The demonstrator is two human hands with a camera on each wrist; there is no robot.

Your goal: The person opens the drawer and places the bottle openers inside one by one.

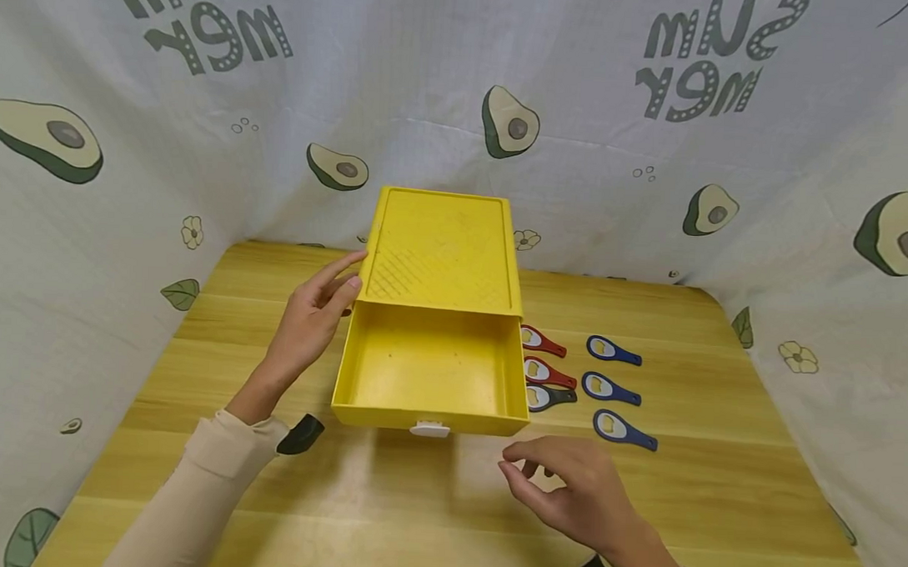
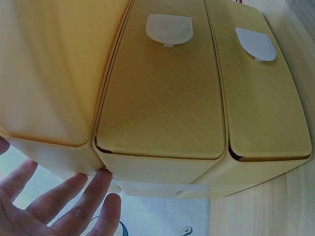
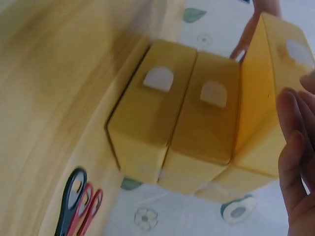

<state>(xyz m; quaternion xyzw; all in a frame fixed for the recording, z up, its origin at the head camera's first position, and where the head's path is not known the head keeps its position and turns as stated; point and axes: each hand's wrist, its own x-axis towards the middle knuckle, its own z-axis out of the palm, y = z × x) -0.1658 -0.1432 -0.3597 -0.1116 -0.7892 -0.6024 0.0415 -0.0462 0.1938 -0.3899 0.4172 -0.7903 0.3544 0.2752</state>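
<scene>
A yellow drawer cabinet (image 1: 448, 250) stands on the table, and its top drawer (image 1: 431, 420) is pulled out with nothing inside. My left hand (image 1: 307, 322) touches the cabinet's left side with its fingertips, fingers extended, as the left wrist view also shows. Below the pulled-out drawer, two lower drawers (image 2: 162, 98) with white handles are closed. My right hand (image 1: 578, 492) hovers off the front right corner of the top drawer. Its thumb and fingers are loosely bent, and they hold nothing. The top drawer's white handle (image 1: 430, 429) faces me.
Right of the cabinet lie three blue bottle openers (image 1: 611, 387), two red bottle openers (image 1: 548, 373) and a black bottle opener (image 1: 551, 397). The drawer partly covers the red and black ones. A white curtain (image 1: 431, 82) printed with avocados surrounds the wooden table (image 1: 718, 460).
</scene>
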